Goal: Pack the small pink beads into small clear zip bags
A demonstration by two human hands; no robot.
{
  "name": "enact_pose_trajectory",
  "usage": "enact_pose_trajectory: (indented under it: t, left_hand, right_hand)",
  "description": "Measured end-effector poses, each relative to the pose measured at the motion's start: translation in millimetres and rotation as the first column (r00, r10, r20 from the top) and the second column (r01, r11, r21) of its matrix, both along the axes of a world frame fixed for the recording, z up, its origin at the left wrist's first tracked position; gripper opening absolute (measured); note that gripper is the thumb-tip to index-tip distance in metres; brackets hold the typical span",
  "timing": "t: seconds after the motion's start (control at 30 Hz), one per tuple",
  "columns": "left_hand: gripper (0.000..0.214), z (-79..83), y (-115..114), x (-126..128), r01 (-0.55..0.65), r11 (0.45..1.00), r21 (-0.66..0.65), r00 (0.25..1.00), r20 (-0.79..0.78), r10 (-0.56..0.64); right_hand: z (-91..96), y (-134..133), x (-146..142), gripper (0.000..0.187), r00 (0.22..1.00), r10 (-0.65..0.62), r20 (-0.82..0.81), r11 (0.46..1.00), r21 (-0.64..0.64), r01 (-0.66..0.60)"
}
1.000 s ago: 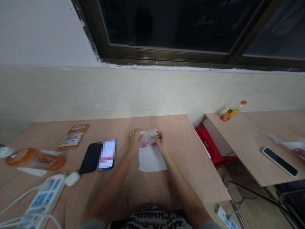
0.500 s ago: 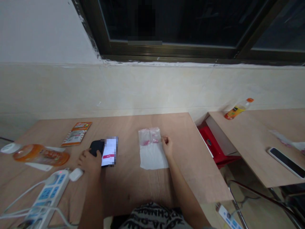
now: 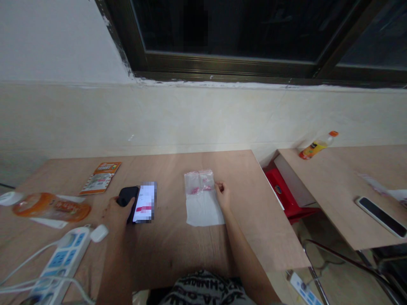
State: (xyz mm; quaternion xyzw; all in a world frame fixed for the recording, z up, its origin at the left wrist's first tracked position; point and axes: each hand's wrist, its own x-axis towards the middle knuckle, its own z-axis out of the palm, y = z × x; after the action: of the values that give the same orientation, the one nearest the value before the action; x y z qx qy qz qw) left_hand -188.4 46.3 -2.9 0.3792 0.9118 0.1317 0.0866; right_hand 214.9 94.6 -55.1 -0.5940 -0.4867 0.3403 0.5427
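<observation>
My left hand (image 3: 119,212) lies on the left of the wooden desk (image 3: 178,250), its fingers over a black phone (image 3: 126,196). Beside that phone sits a second phone (image 3: 144,202) with a lit, blurred screen, partly overlapping it. My right hand (image 3: 223,195) rests with curled fingers against the right edge of a clear plastic bag (image 3: 199,181) with pink marks. The bag lies at mid-desk, and its lower end merges with a white sheet (image 3: 203,213). I cannot tell whether the sheet is inside the bag.
Left of my left hand lie an orange-labelled bottle (image 3: 51,207) on its side, a printed leaflet (image 3: 100,178), a white power strip (image 3: 62,258) with cables, and a white earbud case (image 3: 99,233). A lower desk at right holds a phone (image 3: 380,216). A red stool (image 3: 280,190) stands between the desks.
My left hand has left the plastic bag and moved left onto the black phone. My right hand has slid slightly down the bag's right edge. The bag stays in place.
</observation>
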Motion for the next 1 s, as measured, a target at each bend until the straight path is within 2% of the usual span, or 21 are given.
enact_pose_trajectory:
  t: [0.17,0.4,0.57,0.83,1.0]
  left_hand:
    - [0.080,5.1,-1,-9,0.080,0.986,-0.146,0.994,-0.060,-0.089]
    - [0.081,10.4,6,-11,0.157,0.964,-0.213,0.979,-0.092,-0.180]
    - [0.076,9.9,6,-2,0.118,0.981,-0.153,0.978,-0.152,-0.141]
    - [0.078,12.5,7,13,-0.006,0.996,-0.093,0.988,-0.157,-0.009]
    - [0.080,11.4,4,11,0.006,0.996,-0.088,0.996,-0.085,-0.013]
  right_hand:
    - [3.8,-1,-1,0.024,1.000,-0.003,0.005,1.000,-0.010,0.003]
    - [5.5,-3,-1,0.025,1.000,-0.012,0.027,1.000,-0.021,0.013]
    - [3.2,-2,1,0.024,0.999,0.012,0.049,1.000,-0.002,-0.012]
    - [-1.7,0,0,0.025,0.999,0.017,0.040,1.000,-0.001,-0.017]
    - [-3.2,-1,0,0.025,0.999,0.027,0.031,1.000,0.002,-0.027]
